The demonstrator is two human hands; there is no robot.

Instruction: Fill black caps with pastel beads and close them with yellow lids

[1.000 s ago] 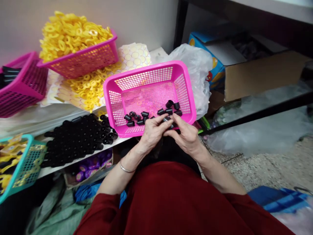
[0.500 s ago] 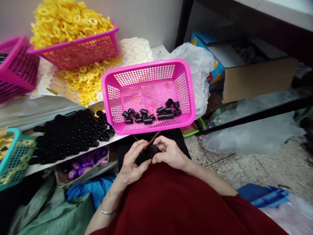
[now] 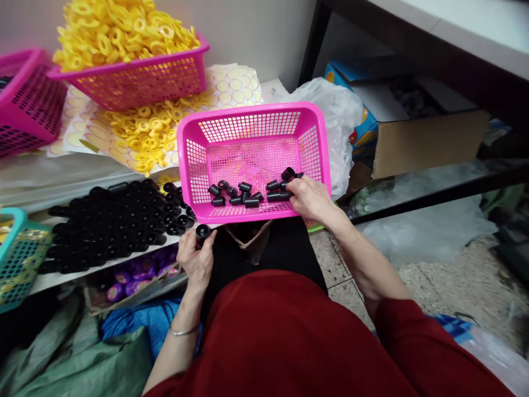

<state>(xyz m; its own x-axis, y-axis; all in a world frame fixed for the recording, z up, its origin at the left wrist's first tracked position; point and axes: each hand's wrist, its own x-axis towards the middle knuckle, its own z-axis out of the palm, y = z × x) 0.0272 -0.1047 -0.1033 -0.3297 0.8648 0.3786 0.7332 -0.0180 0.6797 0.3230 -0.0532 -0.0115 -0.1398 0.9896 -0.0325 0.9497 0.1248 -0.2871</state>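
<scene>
A pink mesh basket (image 3: 248, 118) rests tilted on my lap and holds several small black caps (image 3: 248, 194) along its near edge. My right hand (image 3: 309, 197) reaches over the basket's right front corner, fingers curled among the caps there; whether it grips one is hidden. My left hand (image 3: 195, 258) is down by the shelf edge, fingers closed on one black cap (image 3: 202, 230). It is right beside a big pile of black caps (image 3: 115, 223) lying on the low white shelf.
Yellow rings (image 3: 142, 138) spill over a sheet on the shelf, and more fill a pink basket (image 3: 136, 82) behind. Another pink basket (image 3: 25, 110) and a teal basket (image 3: 20, 259) stand at left. A plastic bag (image 3: 336, 116) and cardboard box (image 3: 425, 140) lie at right.
My hands, joined over my lap half a second ago, have parted. The right one went up into the pink basket; the left one moved left to the shelf edge with a black cap.
</scene>
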